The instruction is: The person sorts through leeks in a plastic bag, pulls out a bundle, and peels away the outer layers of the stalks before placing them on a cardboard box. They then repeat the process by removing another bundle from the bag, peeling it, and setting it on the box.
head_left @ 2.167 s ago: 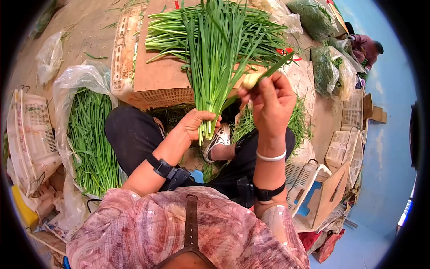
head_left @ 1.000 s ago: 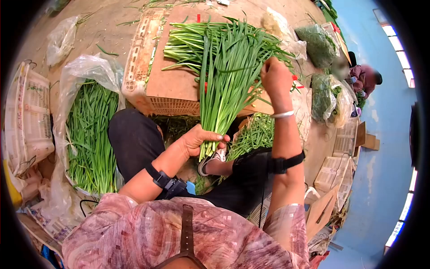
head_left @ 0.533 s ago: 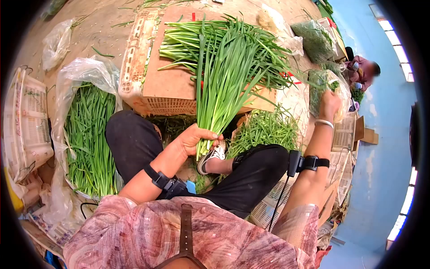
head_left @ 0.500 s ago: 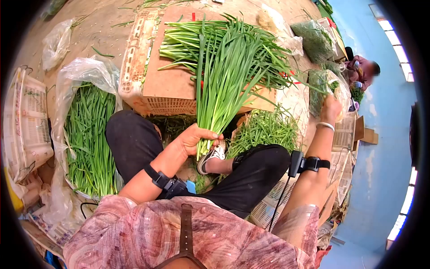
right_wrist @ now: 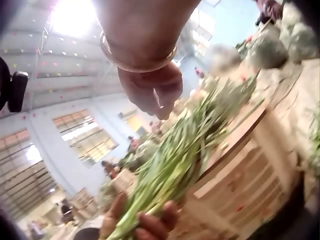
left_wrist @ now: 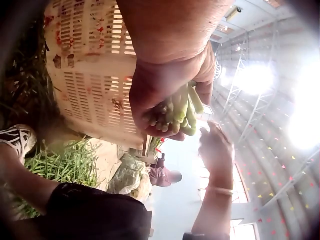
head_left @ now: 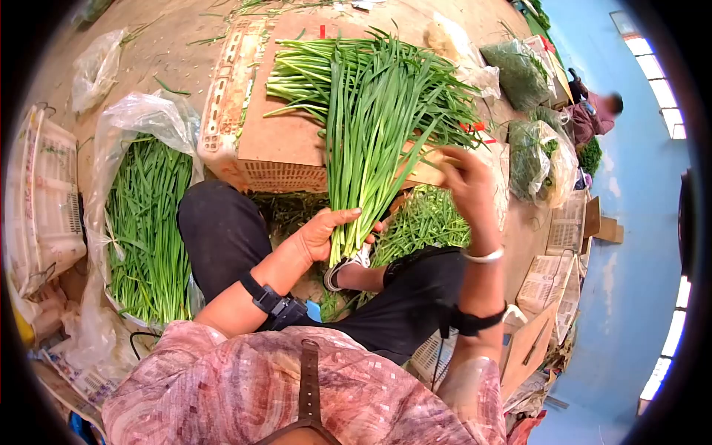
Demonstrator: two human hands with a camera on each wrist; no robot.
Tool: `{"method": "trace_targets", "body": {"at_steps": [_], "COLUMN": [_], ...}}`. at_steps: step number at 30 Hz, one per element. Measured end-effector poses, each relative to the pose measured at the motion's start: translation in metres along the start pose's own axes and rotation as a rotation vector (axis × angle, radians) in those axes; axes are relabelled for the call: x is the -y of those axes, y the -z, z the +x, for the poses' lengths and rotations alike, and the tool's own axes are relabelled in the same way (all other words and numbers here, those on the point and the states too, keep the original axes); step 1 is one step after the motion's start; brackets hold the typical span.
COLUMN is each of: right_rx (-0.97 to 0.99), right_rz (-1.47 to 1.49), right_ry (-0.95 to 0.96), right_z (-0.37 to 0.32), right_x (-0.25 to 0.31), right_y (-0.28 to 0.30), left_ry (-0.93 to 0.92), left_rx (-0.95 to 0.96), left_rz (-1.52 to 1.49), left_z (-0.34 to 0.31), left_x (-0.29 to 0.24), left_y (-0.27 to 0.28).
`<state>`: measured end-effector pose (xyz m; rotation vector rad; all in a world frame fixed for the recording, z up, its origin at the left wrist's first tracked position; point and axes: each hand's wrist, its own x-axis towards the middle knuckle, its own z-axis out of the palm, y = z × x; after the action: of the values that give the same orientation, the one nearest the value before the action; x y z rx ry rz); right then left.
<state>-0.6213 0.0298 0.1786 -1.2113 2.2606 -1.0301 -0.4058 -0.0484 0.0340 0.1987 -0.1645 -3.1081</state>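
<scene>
My left hand (head_left: 320, 231) grips a bunch of garlic chives (head_left: 363, 156) round its pale lower stems, thumb across the front. The bunch's leaves fan away from me over a second pile of chives (head_left: 297, 70) on the cardboard. The left wrist view shows the stem ends (left_wrist: 182, 112) poking out past the curled fingers. Just right of the bunch, my right hand (head_left: 471, 185) hovers near the cardboard's right edge, blurred. Its fingers are loosely bent, with nothing visible between them; the right wrist view has this hand (right_wrist: 150, 92) above the leaves.
The cardboard (head_left: 285, 137) tops an upturned plastic crate (head_left: 285, 176). Loose trimmings (head_left: 426, 222) lie by my right knee. A clear bag of chives (head_left: 148, 237) stands at my left, beside white crates (head_left: 48, 193). Filled bags (head_left: 530, 159) and another person (head_left: 589, 115) are at right.
The right hand pulled a leaf from the bunch, swung out to the right with it, and has come back beside the bunch without it. The left hand keeps its grip.
</scene>
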Motion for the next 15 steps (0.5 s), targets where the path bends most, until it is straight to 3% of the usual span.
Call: {"method": "trace_targets", "body": {"at_steps": [2,4,7,10,13,15], "right_rx": [0.152,0.079,0.146,0.090,0.041,0.001], "right_rz": [-0.031,-0.297,-0.539,-0.576,-0.526,-0.332], "right_ry": [0.019,0.260,0.124,0.050,0.036,0.024], "right_z": [0.015,0.039,0.050,0.050,0.057,0.062], "right_x": [0.032,0.016,0.009,0.014,0.002,-0.007], "right_y": [-0.044,-0.081,-0.096,-0.102,-0.109,-0.102], "left_ry": [0.001,0.017,-0.014,-0.062,-0.056,-0.065], "left_rx": [-0.011,-0.020,-0.103,-0.124,-0.204,-0.176], "left_rz": [0.008,-0.015,0.012,0.083,0.173,0.147], "left_z": [0.003,0.004,0.005,0.004,0.000,-0.003], "left_x": [0.003,0.005,0.008,0.009,0.008,0.005], "left_y": [0.001,0.004,0.010,0.009,0.003,0.001]}}
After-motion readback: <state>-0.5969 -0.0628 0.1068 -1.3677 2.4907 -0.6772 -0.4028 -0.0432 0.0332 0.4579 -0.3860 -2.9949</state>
